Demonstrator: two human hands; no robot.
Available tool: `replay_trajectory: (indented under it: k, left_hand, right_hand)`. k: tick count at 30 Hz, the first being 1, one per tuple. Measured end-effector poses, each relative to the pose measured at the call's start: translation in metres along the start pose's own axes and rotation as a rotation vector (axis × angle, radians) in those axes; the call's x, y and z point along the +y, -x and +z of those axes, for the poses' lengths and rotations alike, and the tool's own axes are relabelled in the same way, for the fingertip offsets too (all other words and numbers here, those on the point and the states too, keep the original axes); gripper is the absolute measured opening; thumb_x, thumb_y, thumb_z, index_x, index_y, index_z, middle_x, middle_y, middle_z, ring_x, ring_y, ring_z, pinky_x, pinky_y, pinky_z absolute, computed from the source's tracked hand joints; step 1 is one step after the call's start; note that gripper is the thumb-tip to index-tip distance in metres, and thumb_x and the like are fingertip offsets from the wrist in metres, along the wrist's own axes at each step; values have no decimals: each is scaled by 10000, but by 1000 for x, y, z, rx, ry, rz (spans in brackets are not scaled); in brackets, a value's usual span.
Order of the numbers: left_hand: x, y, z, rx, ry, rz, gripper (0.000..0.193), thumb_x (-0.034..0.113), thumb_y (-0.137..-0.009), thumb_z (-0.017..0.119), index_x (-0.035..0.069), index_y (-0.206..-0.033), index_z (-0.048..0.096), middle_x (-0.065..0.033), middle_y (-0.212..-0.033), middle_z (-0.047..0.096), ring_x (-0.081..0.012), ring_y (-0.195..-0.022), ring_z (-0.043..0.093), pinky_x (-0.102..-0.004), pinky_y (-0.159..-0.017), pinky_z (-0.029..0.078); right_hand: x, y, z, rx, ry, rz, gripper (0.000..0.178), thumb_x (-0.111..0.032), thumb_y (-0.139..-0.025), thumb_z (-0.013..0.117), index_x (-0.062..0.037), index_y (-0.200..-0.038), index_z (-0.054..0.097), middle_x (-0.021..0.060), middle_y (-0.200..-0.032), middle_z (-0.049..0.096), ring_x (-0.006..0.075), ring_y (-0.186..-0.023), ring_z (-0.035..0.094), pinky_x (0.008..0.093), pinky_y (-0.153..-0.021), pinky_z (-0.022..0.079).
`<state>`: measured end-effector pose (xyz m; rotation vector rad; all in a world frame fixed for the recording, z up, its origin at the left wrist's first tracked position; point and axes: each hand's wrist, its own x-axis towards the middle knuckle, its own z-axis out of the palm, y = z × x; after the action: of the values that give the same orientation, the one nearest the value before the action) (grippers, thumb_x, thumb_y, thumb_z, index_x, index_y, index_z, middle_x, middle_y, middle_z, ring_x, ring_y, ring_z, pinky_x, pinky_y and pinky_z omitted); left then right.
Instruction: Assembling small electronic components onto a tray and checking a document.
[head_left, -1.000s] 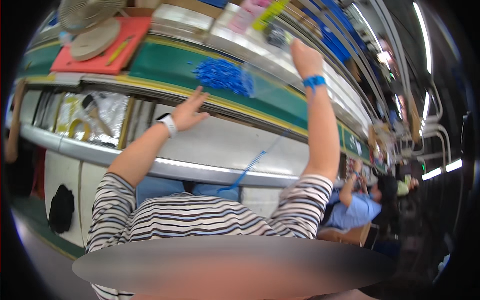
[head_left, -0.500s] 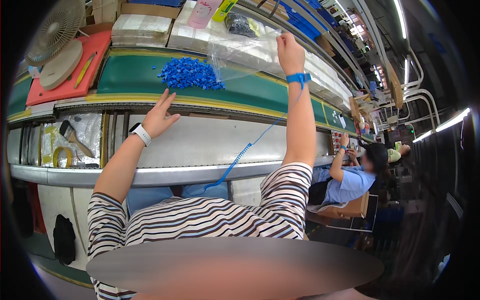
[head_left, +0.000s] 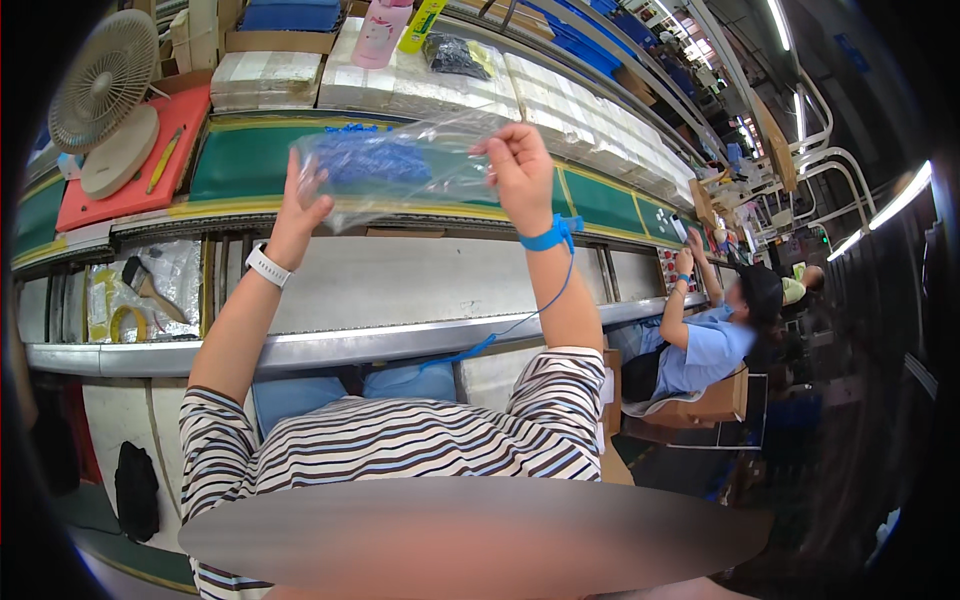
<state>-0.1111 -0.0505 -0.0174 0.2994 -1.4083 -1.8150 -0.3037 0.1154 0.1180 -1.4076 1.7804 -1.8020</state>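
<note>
A clear plastic bag [head_left: 455, 160] is stretched between my two hands above the green conveyor belt [head_left: 232, 165]. My left hand [head_left: 298, 208] has the bag's left end between its fingers and thumb. My right hand [head_left: 521, 178] pinches the other end, and its wrist wears a blue strap with a cord. Through the film shows a pile of small blue plastic pieces [head_left: 370, 160], which lies on the belt behind the bag. A few of them stick out past the bag's far edge.
On the left, a fan [head_left: 105, 80] stands by a red board [head_left: 185, 150] with a yellow-handled tool. A brush [head_left: 150, 288] and a tape roll lie in a bin nearer me. White foam blocks, a pink bottle [head_left: 382, 35] and a black bag line the far side. A co-worker [head_left: 700, 335] sits to the right.
My right hand has come left and nearer with the bag. My left hand, earlier spread with nothing in it near the belt's edge, has risen and taken the bag's left end.
</note>
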Motion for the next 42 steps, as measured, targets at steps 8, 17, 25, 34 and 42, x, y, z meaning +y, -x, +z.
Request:
replay_trajectory:
  k: [8,17,25,34,42]
  left_hand:
    - [32,19,3,195,150,-217,151,188,-858,553,50,-915,536,-8,-754,548,-98,-625,543,-227,-590,462]
    - [57,65,-25,252,-105,-120,173,205,-846,581,77,-791,479,7,-614,508,-68,-498,496,-186,-451,366]
    - [76,122,-44,511,-58,-26,190,187,-834,596,88,-786,441,2,-617,502,-70,-492,484,-197,-450,373]
    - [61,212,-40,470,44,-99,134,157,-853,564,62,-892,480,-6,-696,524,-79,-598,516,-212,-530,423]
    - [51,283,-49,470,-68,-224,146,182,-886,493,40,-912,521,-22,-713,567,-103,-620,551,-230,-521,421]
  right_hand:
    - [13,19,12,-79,-346,459,172,-172,-887,498,-34,-989,501,79,-878,597,120,-773,557,255,-686,458]
    - [23,35,42,-18,-56,332,235,-247,-879,528,-27,-833,595,-31,-525,463,44,-386,363,195,-368,278]
    - [46,80,73,-390,-449,556,268,-273,-887,498,-35,-1001,549,37,-789,545,105,-698,534,250,-631,475]
    - [69,119,97,-557,-205,519,163,-81,-883,470,9,-997,543,52,-827,558,113,-699,537,230,-589,457]
    - [58,135,134,-608,-7,346,166,-100,-900,443,-46,-1020,545,-36,-605,426,36,-525,377,182,-466,308]
